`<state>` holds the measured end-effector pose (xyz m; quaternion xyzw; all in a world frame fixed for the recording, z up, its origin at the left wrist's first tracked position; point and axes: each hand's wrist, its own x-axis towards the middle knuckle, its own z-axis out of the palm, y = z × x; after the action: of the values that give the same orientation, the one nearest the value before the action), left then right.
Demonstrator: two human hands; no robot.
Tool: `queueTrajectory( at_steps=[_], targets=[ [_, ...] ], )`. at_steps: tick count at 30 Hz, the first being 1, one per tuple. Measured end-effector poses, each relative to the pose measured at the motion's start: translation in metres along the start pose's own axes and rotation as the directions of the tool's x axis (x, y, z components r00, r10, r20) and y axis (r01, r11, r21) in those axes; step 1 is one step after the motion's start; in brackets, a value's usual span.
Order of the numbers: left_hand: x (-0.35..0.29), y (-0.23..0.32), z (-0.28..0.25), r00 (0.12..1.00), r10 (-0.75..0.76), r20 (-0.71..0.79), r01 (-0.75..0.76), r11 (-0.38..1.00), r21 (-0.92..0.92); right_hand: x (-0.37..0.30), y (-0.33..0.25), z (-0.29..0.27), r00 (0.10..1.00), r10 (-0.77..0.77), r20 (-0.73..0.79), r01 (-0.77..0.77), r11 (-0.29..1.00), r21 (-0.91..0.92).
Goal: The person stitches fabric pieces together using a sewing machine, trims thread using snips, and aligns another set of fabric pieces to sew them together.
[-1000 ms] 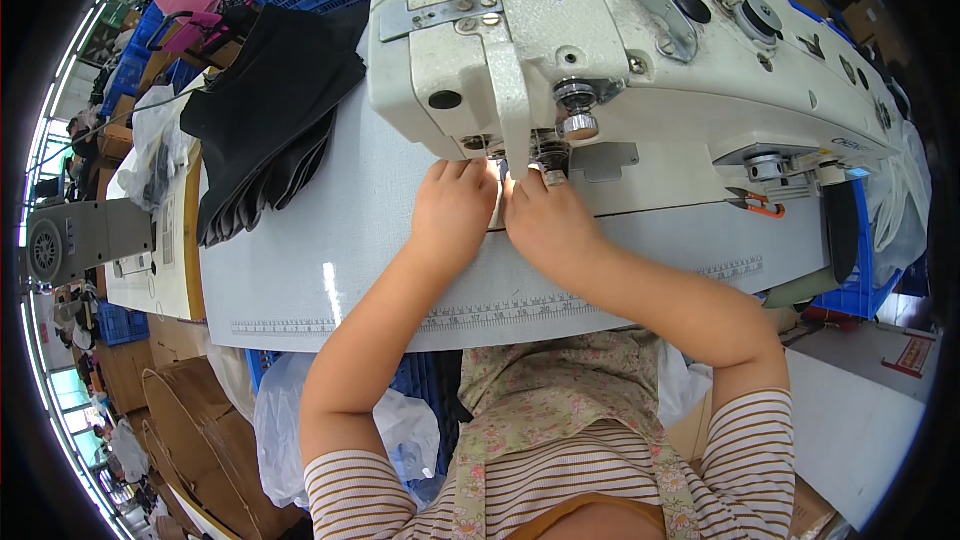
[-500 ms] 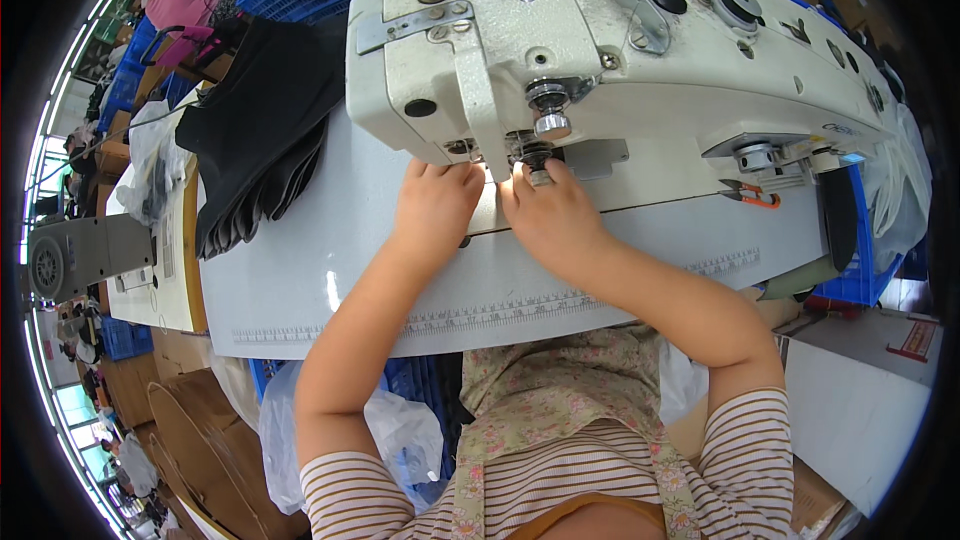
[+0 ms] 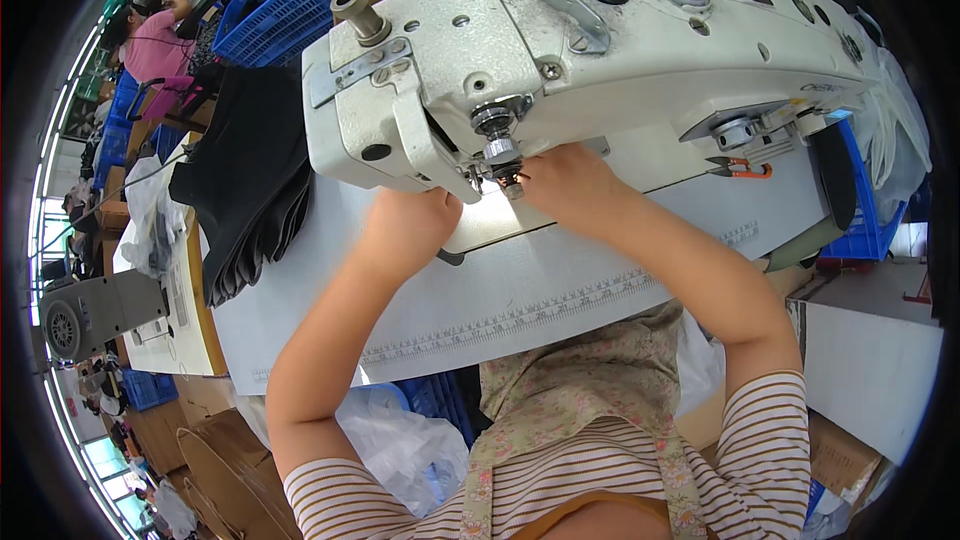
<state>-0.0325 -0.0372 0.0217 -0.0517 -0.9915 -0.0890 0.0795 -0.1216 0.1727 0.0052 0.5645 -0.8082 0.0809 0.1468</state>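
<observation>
A white sewing machine (image 3: 600, 70) stands on a pale table (image 3: 480, 310) with a printed ruler strip. My left hand (image 3: 408, 227) is curled closed under the left end of the machine head, its fingertips mostly hidden. From the right, my right hand (image 3: 575, 185) reaches in behind the round metal tension knob (image 3: 500, 148). Its fingers are bent together beside the needle area, partly covered by the knob. A lit patch of the machine bed (image 3: 495, 220) shows between the hands. Whatever the fingers pinch is too small or hidden to make out.
A stack of black fabric pieces (image 3: 250, 170) hangs at the table's left. Orange-handled thread snips (image 3: 740, 168) lie on the machine bed at right. Behind are a blue crate (image 3: 280, 10) and a person in pink (image 3: 158, 48). A grey motor-like unit (image 3: 100, 312) juts in at far left.
The view has shifted, so the machine appears lower and further left. My right hand has moved right and behind the tension knob; my left hand stays curled, now further under the machine head.
</observation>
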Motion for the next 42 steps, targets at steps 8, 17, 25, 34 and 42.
queueTrajectory(
  at_steps=[8, 17, 25, 34, 42],
  targets=[
    [0.000, 0.003, 0.004, 0.980, 0.182, -0.076, -0.170, 0.975, 0.141, 0.005, 0.007, 0.007, 0.994, -0.027, -0.110, 0.029, 0.999, 0.021],
    [-0.004, 0.000, 0.012, 0.975, 0.204, -0.087, -0.185, 0.965, 0.187, 0.007, 0.001, 0.006, 0.998, -0.019, -0.057, 0.023, 0.997, 0.079],
    [-0.018, 0.001, 0.007, 0.903, 0.429, 0.002, -0.389, 0.818, 0.424, 0.006, -0.026, 0.011, 0.982, -0.060, -0.182, 0.042, 0.994, -0.103],
    [-0.013, 0.020, 0.009, 0.917, 0.399, 0.012, -0.360, 0.813, 0.457, 0.006, -0.033, 0.014, 0.986, -0.082, -0.148, 0.065, 0.991, -0.116],
    [-0.011, 0.025, 0.022, 0.931, 0.358, -0.067, -0.299, 0.857, 0.419, 0.007, -0.036, 0.019, 0.981, -0.032, -0.191, 0.020, 0.998, -0.067]
  ],
)
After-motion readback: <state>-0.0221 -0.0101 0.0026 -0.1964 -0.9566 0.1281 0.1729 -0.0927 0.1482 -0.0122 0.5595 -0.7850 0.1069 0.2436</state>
